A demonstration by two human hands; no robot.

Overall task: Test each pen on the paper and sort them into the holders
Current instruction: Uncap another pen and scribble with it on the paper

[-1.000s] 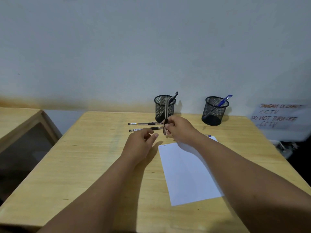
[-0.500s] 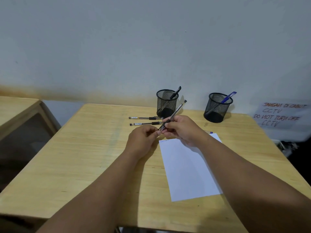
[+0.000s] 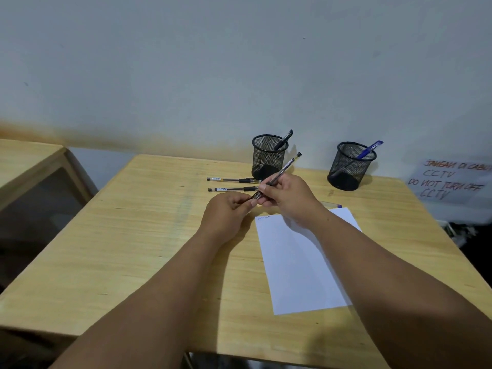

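Bench point(image 3: 138, 251): pale wood, set against a white wall.
Paper point(image 3: 300, 265): white sheet lying flat on the bench, right of centre; faint scribble at its far left corner; right forearm crosses above it.
Held pen point(image 3: 283, 170): clear barrel, dark ends, tilted up and to the right above the bench, just beyond the paper's far left corner.
Right hand point(image 3: 286, 198): fingers curled round the pen's middle, thumb on the barrel.
Left hand point(image 3: 229, 211): fingers pinching the pen's lower end; whether that part is a cap cannot be told.
Loose pens: two lying side by side on the bench, left of the hands, pointing left; far pen point(image 3: 231, 180), near pen point(image 3: 231, 189); their right ends run behind the hands.
Left holder point(image 3: 267, 158): black mesh cup at the back of the bench, holding one black pen point(image 3: 284, 139) leaning right.
Right holder point(image 3: 351, 166): black mesh cup, well apart to the right, holding one blue pen point(image 3: 368, 150) leaning right.
Small item point(image 3: 331, 204): clear with a blue tip, lying on the bench just beyond the paper's far edge, partly hidden by the right wrist.
Sign point(image 3: 450, 182): handwritten paper at the right edge, reading in part "DO NOT TURN OFF CCTV".
Side furniture point(image 3: 29, 169): wooden frame at left.
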